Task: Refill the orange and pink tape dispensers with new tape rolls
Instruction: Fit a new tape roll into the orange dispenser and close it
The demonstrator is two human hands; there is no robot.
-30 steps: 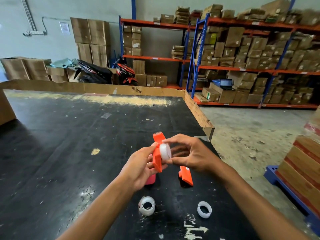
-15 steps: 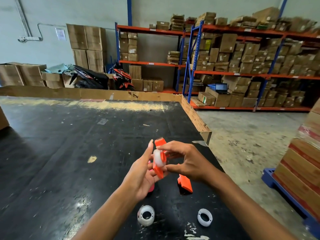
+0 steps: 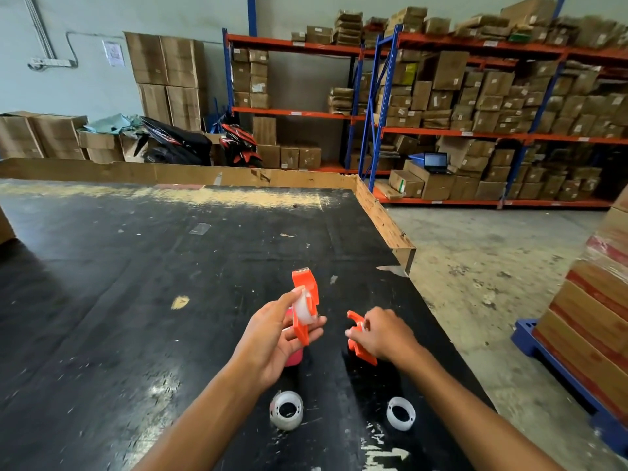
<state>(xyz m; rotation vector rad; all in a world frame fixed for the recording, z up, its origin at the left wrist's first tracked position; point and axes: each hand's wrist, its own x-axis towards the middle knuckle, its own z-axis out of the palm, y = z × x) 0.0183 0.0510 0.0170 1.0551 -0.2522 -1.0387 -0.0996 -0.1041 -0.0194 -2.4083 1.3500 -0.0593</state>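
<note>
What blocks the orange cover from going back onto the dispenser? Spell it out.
Nothing visible. The left hand holds the orange dispenser with a tape roll seated in it; the right hand grips the orange cover beside it, with open space between them.

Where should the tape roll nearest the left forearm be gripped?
Probably across its outer wall, from above. The tape roll sits apart from the other roll on the black table, hollow core facing up and toward the camera, with clear space on both sides for fingers.

head cam: single wide-angle view, looks forward and down
near: black table point(image 3: 142, 294)
far: shelving racks point(image 3: 475, 130)
</note>
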